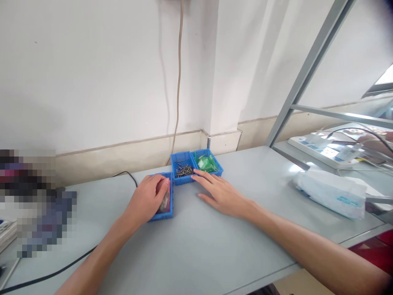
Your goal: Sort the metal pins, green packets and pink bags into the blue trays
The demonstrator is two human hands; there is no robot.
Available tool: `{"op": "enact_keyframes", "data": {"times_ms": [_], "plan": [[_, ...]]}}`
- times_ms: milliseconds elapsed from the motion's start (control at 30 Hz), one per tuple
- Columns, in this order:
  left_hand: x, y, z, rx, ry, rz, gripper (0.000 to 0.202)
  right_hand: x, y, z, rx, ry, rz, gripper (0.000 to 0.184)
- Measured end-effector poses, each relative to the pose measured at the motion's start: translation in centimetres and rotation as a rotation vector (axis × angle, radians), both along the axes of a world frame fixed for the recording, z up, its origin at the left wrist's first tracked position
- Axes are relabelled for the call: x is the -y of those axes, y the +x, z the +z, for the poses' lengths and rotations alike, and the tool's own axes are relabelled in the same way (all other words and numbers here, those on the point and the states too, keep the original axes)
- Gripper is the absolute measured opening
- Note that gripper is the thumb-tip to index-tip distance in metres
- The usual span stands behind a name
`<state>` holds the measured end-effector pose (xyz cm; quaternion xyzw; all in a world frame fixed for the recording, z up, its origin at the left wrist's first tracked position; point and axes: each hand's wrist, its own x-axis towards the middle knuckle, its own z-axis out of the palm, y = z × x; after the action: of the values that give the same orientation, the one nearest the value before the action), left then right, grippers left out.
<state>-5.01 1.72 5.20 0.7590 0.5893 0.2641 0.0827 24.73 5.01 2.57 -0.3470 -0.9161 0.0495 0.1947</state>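
Observation:
Three small blue bins stand near the back of the grey table (196, 246). My left hand (147, 200) lies over the nearest bin (166, 215), fingers curled loosely over the pinkish parts inside it. My right hand (221, 192) rests flat on the table with fingers stretched out, fingertips touching the front edge of the bin of dark screws (183, 169). Beside that stands a bin with green parts (207, 162). Whether the left hand holds anything is hidden.
A black cable (61, 268) runs across the table's left side. A white plastic packet (331, 192) lies at the right, by a grey metal frame (302, 78). A power strip (322, 149) sits beyond it. A beige cord (179, 82) hangs on the wall.

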Motion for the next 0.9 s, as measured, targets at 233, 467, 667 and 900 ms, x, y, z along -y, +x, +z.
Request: {"op": "enact_keyframes", "data": {"times_ms": [233,467,667,900], "plan": [[-0.03,0.00,-0.08,-0.021,-0.014,0.004,0.044,-0.01,0.03,-0.05,-0.003,0.001,0.003,0.063],[-0.09,-0.08,-0.18,-0.019,-0.015,-0.007,0.044,0.01,0.04,-0.12,-0.010,0.007,0.004,0.065],[-0.04,-0.10,-0.20,-0.013,-0.010,-0.011,0.045,0.03,0.04,-0.10,-0.014,0.012,0.010,0.068],[0.01,-0.07,-0.09,-0.006,-0.020,-0.010,0.043,0.09,0.06,0.01,-0.001,-0.002,0.005,0.067]]}}
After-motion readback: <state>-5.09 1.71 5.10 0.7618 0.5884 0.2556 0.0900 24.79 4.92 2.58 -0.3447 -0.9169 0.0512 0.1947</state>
